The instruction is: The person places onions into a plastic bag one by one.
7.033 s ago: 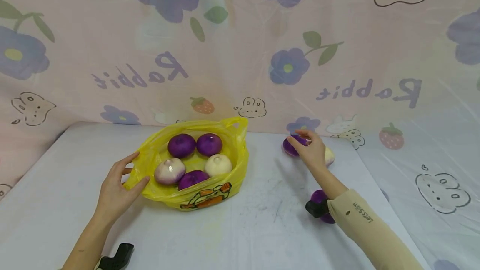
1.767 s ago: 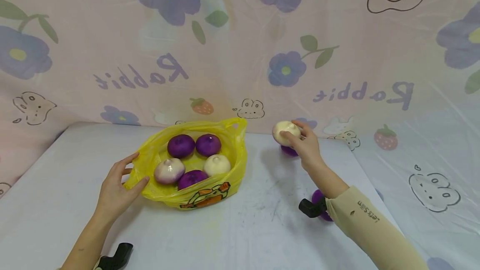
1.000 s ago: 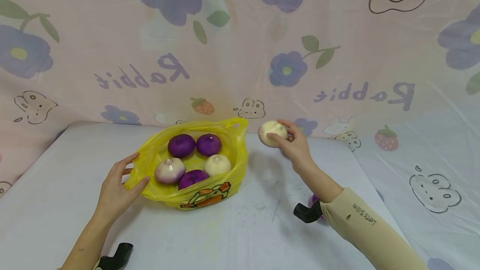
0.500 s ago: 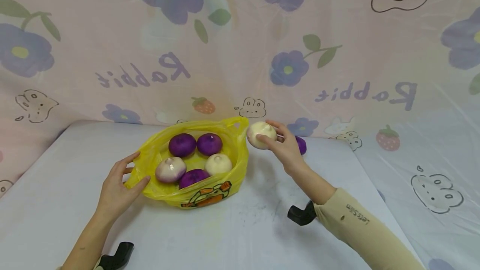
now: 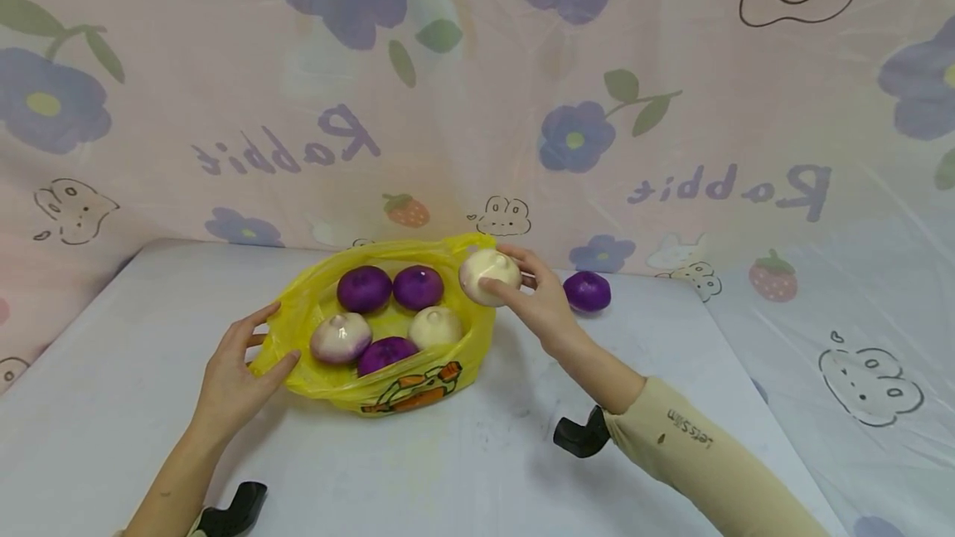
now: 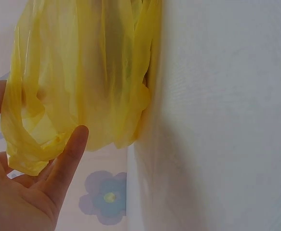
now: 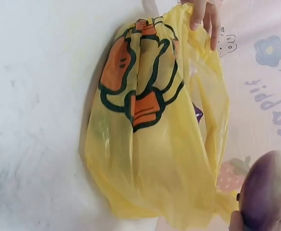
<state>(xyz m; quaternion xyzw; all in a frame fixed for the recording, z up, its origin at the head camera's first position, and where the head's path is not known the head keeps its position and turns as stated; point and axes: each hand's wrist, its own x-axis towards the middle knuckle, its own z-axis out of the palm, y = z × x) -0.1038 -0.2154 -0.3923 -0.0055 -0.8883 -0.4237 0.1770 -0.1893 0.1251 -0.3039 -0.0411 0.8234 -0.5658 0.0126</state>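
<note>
A yellow plastic bag (image 5: pixel 477 355) sits with its mouth wide on the white table, holding several purple and whitish onions. Its left rim is held by my left hand (image 5: pixel 235 375), thumb on one side and fingers on the other; the left wrist view shows the thin film (image 6: pixel 48 86) between them. Over the bag's right rim, my right hand (image 5: pixel 540 301) grips a whitish onion (image 5: pixel 485 272) between thumb and fingers. In the right wrist view this onion (image 7: pixel 268 192) shows a purple flank. A purple onion (image 5: pixel 587 292) lies on the table behind the right hand.
The white table (image 5: pixel 418 471) ends at a patterned cloth backdrop (image 5: pixel 462 123). An orange cartoon print (image 7: pixel 145 86) marks the bag's front. Black wrist devices (image 5: pixel 582 435) sit on both forearms. The right sleeve (image 5: pixel 694 446) covers part of the table.
My right hand has picked up the whitish onion and carried it left to the bag's right rim. The purple onion it held earlier now lies on the table. My left hand stays on the bag.
</note>
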